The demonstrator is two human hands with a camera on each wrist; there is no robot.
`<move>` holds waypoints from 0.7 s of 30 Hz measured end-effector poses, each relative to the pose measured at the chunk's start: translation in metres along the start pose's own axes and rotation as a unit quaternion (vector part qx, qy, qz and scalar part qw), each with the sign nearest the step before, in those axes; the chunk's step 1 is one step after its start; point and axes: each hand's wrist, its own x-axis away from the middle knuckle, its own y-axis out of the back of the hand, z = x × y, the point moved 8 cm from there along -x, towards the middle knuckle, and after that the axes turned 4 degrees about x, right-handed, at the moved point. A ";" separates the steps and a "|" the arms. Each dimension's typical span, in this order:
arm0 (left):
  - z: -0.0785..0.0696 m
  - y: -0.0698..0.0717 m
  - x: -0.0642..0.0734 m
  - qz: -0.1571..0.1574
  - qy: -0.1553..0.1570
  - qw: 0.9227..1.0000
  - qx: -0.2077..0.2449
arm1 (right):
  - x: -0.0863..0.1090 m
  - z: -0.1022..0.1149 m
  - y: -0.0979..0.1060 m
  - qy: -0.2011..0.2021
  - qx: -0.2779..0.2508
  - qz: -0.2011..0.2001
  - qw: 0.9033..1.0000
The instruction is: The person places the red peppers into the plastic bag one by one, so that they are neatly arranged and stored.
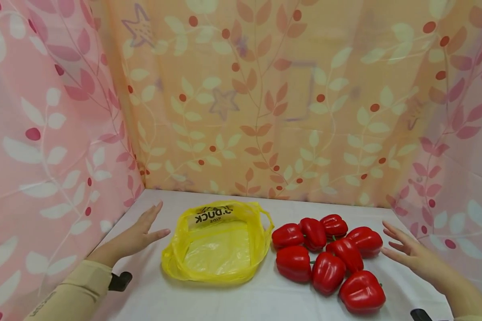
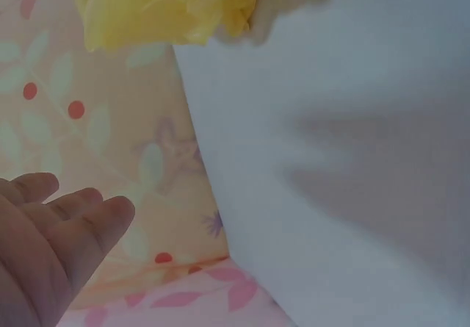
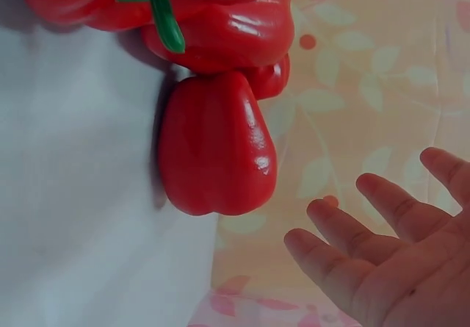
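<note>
A yellow plastic bag (image 1: 217,254) with dark lettering lies on the white table, its mouth spread wide. To its left my left hand (image 1: 138,234) hovers with fingers extended, touching nothing; the left wrist view shows this hand (image 2: 62,242) apart from the bag (image 2: 161,7). Right of the bag sits a cluster of several glossy red bell peppers (image 1: 328,271). My right hand (image 1: 409,254) is held just right of the cluster, fingers spread and holding nothing. In the right wrist view, one bell pepper (image 3: 217,147) is nearest to the right hand (image 3: 389,246).
The white tabletop (image 1: 265,303) is enclosed by a peach leaf-patterned curtain (image 1: 265,98) behind, a pink curtain (image 1: 52,133) on the left and another pink curtain (image 1: 458,156) on the right. Black wrist mounts, such as the left one (image 1: 120,281), jut from under both wrists.
</note>
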 end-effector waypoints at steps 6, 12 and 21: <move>0.003 -0.006 0.001 0.000 0.006 1.000 0.022 | 0.004 0.000 -0.013 -0.012 -0.031 0.033 0.999; 0.012 -0.015 0.001 0.002 0.019 0.999 0.044 | 0.008 -0.006 -0.030 -0.025 -0.045 0.062 0.997; 0.024 -0.027 0.002 0.012 0.072 0.993 0.092 | 0.011 -0.012 -0.051 -0.005 -0.077 0.115 0.990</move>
